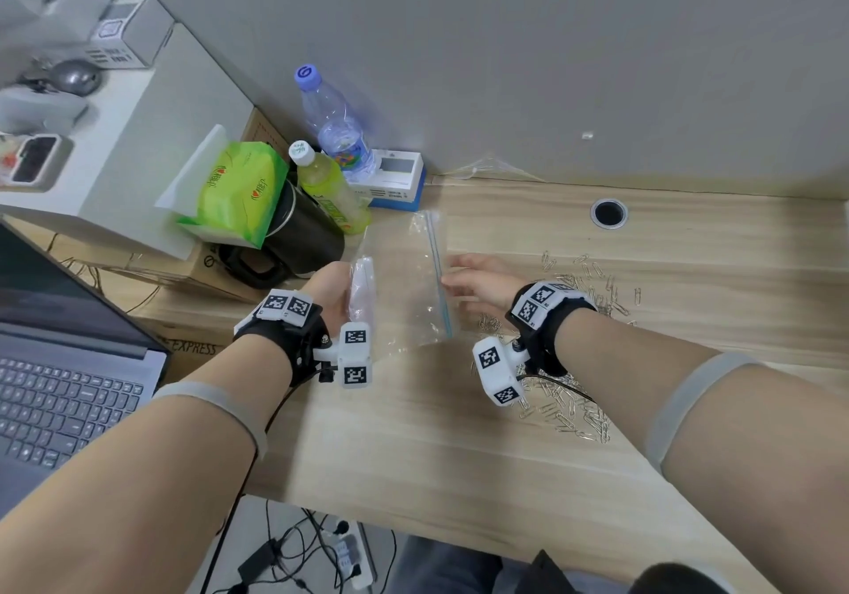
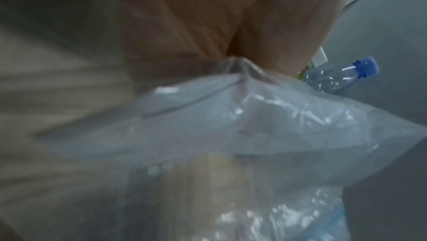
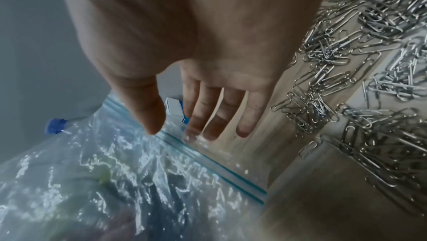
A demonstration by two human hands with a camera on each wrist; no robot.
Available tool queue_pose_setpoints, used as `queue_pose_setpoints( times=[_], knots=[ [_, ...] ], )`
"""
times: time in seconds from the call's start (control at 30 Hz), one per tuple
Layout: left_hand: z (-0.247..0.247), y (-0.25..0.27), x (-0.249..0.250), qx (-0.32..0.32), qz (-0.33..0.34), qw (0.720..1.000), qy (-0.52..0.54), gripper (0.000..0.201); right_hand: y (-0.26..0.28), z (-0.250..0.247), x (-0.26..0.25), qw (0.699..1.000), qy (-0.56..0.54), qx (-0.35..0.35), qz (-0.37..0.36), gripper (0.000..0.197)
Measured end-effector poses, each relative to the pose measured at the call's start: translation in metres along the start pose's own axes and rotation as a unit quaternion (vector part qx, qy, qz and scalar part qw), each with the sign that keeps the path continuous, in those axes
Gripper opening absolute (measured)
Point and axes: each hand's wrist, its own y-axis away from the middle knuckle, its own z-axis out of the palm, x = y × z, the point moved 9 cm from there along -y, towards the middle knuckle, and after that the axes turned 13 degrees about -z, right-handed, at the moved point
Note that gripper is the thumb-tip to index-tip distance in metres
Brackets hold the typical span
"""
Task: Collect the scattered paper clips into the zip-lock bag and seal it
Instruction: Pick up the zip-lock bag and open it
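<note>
A clear zip-lock bag (image 1: 409,290) with a blue zip strip (image 1: 436,263) is held just above the wooden desk (image 1: 459,446). My left hand (image 1: 351,288) grips the bag's left edge; in the blurred left wrist view the plastic (image 2: 254,126) bunches into the hand (image 2: 231,49). My right hand (image 1: 452,279) is open, fingers straight, at the zip strip. In the right wrist view its fingertips (image 3: 212,131) reach the bag's zip edge (image 3: 208,159), thumb above the plastic (image 3: 104,172). Several silver paper clips (image 1: 592,286) lie scattered right of the bag, more (image 1: 565,405) under my right wrist (image 3: 369,62).
Behind the bag stand a water bottle (image 1: 331,120), a green drink bottle (image 1: 326,184), a black jug (image 1: 298,240), a green tissue pack (image 1: 239,189) and a white-blue box (image 1: 395,180). A laptop (image 1: 59,364) sits left. A cable hole (image 1: 608,213) is at the back.
</note>
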Motion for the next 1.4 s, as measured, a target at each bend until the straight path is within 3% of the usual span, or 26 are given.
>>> queue_pose_setpoints(
  times=[0.07,0.13,0.33,0.37,0.47,0.53,0.57,0.63,0.73,0.87,0.97,1.07,1.2,1.4],
  knots=[
    [-0.005,-0.001,-0.006,-0.002,-0.022,1.000,-0.003,0.024,0.002,0.001,-0.001,1.000,0.000,0.001,0.005,0.010],
    [-0.010,-0.006,-0.009,0.002,-0.041,0.999,0.001,0.018,0.006,0.001,-0.004,1.000,0.000,-0.003,0.005,0.004],
    [-0.019,-0.014,0.007,0.085,0.033,0.992,-0.085,0.016,0.012,-0.007,-0.001,0.997,0.071,-0.021,0.027,0.021],
    [-0.022,-0.019,0.008,0.102,0.036,0.988,-0.110,0.028,0.011,-0.010,0.001,0.995,0.095,-0.019,0.030,0.024],
    [-0.044,-0.011,0.020,0.244,0.045,0.940,-0.233,0.056,0.010,-0.015,0.006,0.993,0.104,-0.006,0.049,0.027],
    [-0.053,0.002,0.031,0.324,0.086,0.902,-0.273,0.054,0.012,-0.014,0.008,0.993,0.093,0.002,0.068,0.026],
    [-0.045,0.004,0.038,0.309,0.127,0.897,-0.289,0.044,0.012,-0.013,0.009,0.994,0.082,0.007,0.074,0.023],
    [-0.014,0.002,0.035,0.188,0.182,0.907,-0.330,0.025,0.017,-0.007,0.007,0.995,0.043,0.015,0.088,0.013],
    [0.026,0.003,0.012,0.046,0.176,0.910,-0.372,0.017,0.022,0.005,0.007,0.994,-0.002,0.001,0.106,0.009],
    [0.052,0.005,0.006,0.014,0.198,0.906,-0.373,0.021,0.023,0.010,0.006,0.995,0.034,-0.033,0.084,0.016],
    [0.067,0.007,0.004,-0.010,0.198,0.912,-0.359,0.027,0.020,0.004,0.007,0.996,0.068,-0.021,0.062,0.024],
    [0.076,0.007,0.004,-0.020,0.198,0.917,-0.344,0.029,0.021,0.004,0.006,0.996,0.076,-0.020,0.047,0.009],
    [0.078,0.007,0.001,-0.022,0.184,0.926,-0.329,0.030,0.025,0.007,-0.001,0.994,0.108,-0.015,0.023,0.016],
    [0.077,0.009,-0.005,-0.045,0.145,0.930,-0.335,0.013,0.030,0.013,0.000,0.994,0.106,-0.029,0.004,0.016]
  ],
)
